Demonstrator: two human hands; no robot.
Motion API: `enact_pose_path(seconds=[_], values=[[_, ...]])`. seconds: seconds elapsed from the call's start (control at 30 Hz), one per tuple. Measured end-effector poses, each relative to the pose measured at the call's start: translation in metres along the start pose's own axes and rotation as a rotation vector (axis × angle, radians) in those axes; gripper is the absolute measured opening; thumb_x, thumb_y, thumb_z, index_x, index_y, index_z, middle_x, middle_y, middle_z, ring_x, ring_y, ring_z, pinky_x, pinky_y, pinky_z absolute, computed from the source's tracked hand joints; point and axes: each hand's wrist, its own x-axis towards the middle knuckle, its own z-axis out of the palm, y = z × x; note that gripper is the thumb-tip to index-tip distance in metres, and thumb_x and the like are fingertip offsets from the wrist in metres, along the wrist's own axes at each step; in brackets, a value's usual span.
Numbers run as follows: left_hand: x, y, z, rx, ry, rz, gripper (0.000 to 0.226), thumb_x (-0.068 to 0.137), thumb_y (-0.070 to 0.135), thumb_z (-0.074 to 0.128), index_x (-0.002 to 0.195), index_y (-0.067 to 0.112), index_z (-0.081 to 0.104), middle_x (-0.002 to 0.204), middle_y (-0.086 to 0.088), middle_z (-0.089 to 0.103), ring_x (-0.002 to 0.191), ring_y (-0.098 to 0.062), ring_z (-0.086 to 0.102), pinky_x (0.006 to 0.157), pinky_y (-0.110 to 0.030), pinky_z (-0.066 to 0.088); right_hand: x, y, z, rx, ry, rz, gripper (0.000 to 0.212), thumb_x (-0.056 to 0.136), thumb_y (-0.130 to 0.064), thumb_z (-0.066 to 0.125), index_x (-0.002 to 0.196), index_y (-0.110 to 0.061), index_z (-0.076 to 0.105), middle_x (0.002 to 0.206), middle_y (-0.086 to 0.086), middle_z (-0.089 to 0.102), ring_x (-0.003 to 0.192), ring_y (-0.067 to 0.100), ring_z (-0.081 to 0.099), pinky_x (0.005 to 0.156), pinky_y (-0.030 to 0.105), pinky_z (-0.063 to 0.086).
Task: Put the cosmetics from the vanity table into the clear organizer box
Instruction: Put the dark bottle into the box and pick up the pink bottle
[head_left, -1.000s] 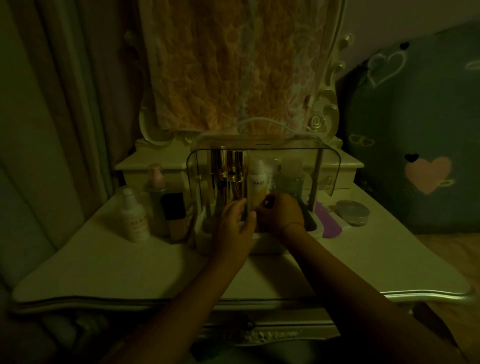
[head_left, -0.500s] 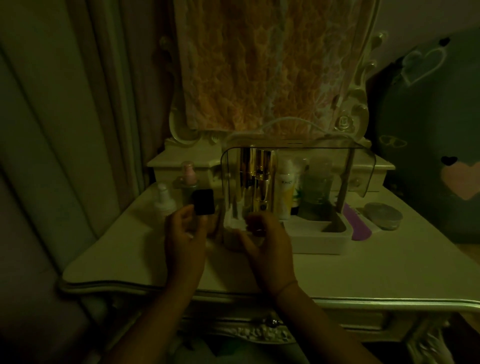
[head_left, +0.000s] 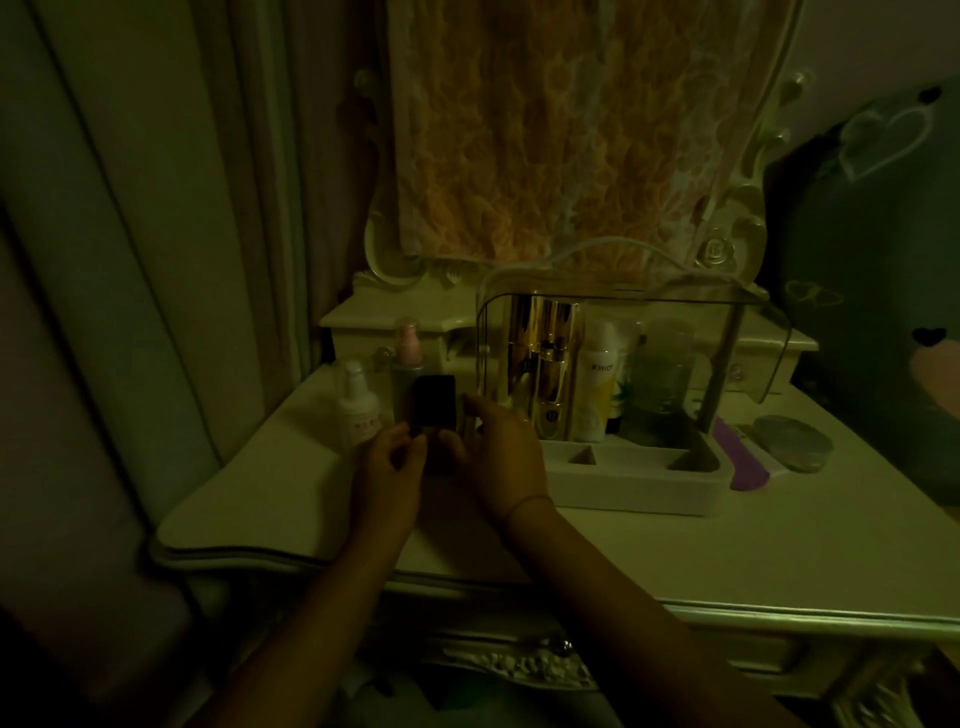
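White pump bottle (head_left: 357, 405) is seen at far left on the counter (head_left: 675, 545), upright, with a pink-capped bottle (head_left: 408, 347) just behind it toward 1 o'clock. Both are outside the clear organizer box (head_left: 748, 332), not yet stowed.

Black-capped bottle (head_left: 434, 410) stands just left of the box, between the two hands. Judged: squat, rigid, probably glass below a smooth square cap; light but breakable and slick. It is best taken by the body under the cap, from both flat sides, not by the cap, which may pull off. The lower body is hidden in the dark, so the material cannot be confirmed.

Left hand (head_left: 392, 462) is half closed, fingers curled toward the bottle's lower left side at its 7 o'clock. Contact is likely, but a firm grip cannot be told in this light.

Right hand (head_left: 501, 447) is loosely open, fingers spread and reaching in from 3 o'clock, fingertips close to the cap's right edge. Touching or just clear cannot be told. Nothing is enclosed by it.

Inside the box, gold tubes (head_left: 543, 358), a white tube (head_left: 597, 389) and a greenish jar (head_left: 660, 384) are already stood upright at the back. Front compartments of the white tray (head_left: 639, 488) look free.

Further right, a purple flat item (head_left: 740, 457) and a round compact (head_left: 792, 441) lie on the counter at the box's 3 o'clock, still to be loaded.
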Motion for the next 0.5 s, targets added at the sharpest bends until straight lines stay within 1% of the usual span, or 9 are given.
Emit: enact_pose_path(seconds=[0.07,0.13,0.23,0.3,0.37,0.43,0.5], values=[[0.001,0.001,0.000,0.002,-0.014,-0.001,0.035,0.091,0.023,0.053,0.123,0.011,0.053,0.117,-0.012,0.061,0.105,-0.025,0.058,0.087,-0.041,0.048,0.008,0.004,0.001,-0.047,-0.101,0.021,0.044,0.082,-0.029,0.063,0.123,-0.020,0.052,0.112,0.007,0.066,0.104,0.025,0.058,0.090,0.041,0.048],[0.001,0.003,0.000,0.004,-0.021,-0.002,0.034,0.090,0.022,0.054,0.122,0.010,0.054,0.116,-0.013,0.062,0.104,-0.026,0.058,0.085,-0.038,0.047,0.013,0.006,0.001,-0.040,-0.186,0.039,0.045,0.083,-0.027,0.062,0.126,-0.021,0.049,0.118,0.006,0.064,0.104,0.024,0.060,0.089,0.041,0.050],[0.000,0.005,-0.003,-0.002,-0.072,0.030,0.031,0.089,0.019,0.056,0.118,0.010,0.058,0.109,-0.008,0.063,0.099,-0.020,0.058,0.076,-0.029,0.046,0.017,0.006,-0.001,0.052,-0.217,0.059,0.045,0.083,-0.020,0.063,0.126,-0.018,0.050,0.121,0.006,0.063,0.105,0.023,0.060,0.089,0.034,0.048],[0.000,0.006,-0.007,-0.010,-0.104,0.055,0.022,0.088,0.019,0.058,0.109,0.015,0.062,0.099,-0.001,0.064,0.093,-0.014,0.058,0.073,-0.025,0.044,0.018,0.006,-0.003,0.081,-0.227,0.057,0.043,0.083,-0.014,0.062,0.125,-0.015,0.052,0.120,0.008,0.063,0.106,0.022,0.060,0.087,0.029,0.045],[-0.001,0.005,-0.012,-0.010,-0.118,0.075,0.014,0.086,0.018,0.060,0.099,0.021,0.064,0.089,0.006,0.064,0.085,-0.008,0.059,0.068,-0.022,0.043,0.016,0.006,-0.006,0.086,-0.241,0.046,0.039,0.083,-0.013,0.063,0.121,-0.014,0.055,0.117,0.008,0.065,0.106,0.022,0.060,0.084,0.025,0.042],[-0.003,0.003,-0.018,-0.020,-0.120,0.080,0.011,0.084,0.016,0.063,0.094,0.020,0.066,0.084,0.008,0.065,0.080,-0.004,0.059,0.066,-0.020,0.042,0.012,0.004,-0.010,0.106,-0.266,0.044,0.035,0.082,-0.014,0.065,0.116,-0.011,0.058,0.114,0.008,0.066,0.104,0.022,0.060,0.084,0.026,0.044],[-0.004,0.000,-0.026,-0.035,-0.132,0.070,0.012,0.081,0.014,0.067,0.090,0.021,0.066,0.082,0.009,0.066,0.078,-0.003,0.061,0.063,-0.018,0.043,0.007,0.001,-0.015,0.149,-0.296,0.049,0.032,0.080,-0.014,0.067,0.112,-0.010,0.060,0.111,0.009,0.066,0.101,0.022,0.061,0.087,0.033,0.051]])
